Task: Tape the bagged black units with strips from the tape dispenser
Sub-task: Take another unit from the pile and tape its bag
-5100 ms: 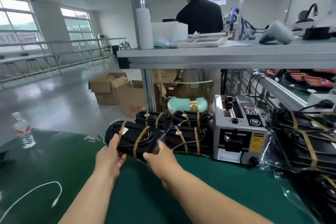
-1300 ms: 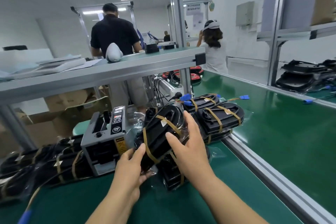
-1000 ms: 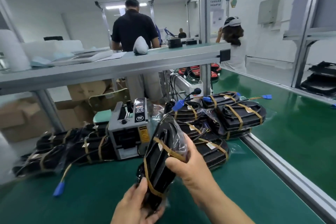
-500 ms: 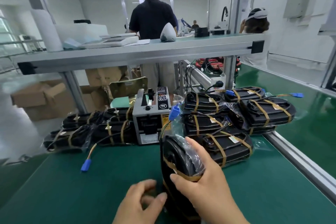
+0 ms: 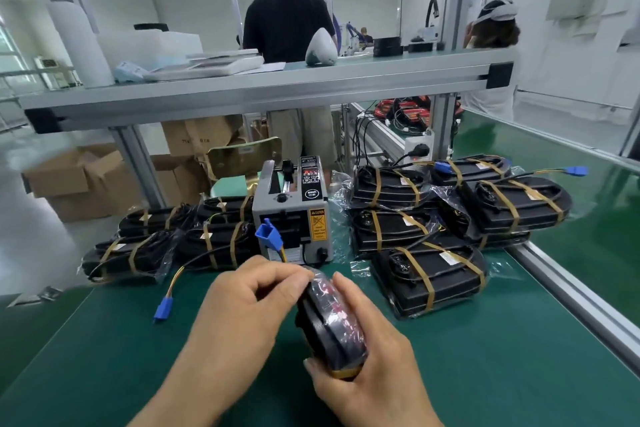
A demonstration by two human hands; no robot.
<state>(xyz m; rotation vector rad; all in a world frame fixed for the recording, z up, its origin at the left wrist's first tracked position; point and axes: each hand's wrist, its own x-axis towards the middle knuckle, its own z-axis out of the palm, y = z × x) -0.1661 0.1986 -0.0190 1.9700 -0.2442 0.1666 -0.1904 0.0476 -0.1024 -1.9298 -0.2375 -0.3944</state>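
Now the left hand (image 5: 242, 308) pinches the bagged unit (image 5: 330, 322) too, the right hand (image 5: 374, 357) grips it; blue plug (image 5: 268, 237) blocks the far tape dispenser (image 5: 294, 204)

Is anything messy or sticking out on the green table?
Yes. A near blue plug on its wire trails from the left pile onto the green mat, and a far blue plug pokes out past the right pile. Nothing looks spilled or broken.

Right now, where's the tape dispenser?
Centre of the head view, on the green bench: the tape dispenser stands between the left pile and right pile of taped units, behind the held unit.
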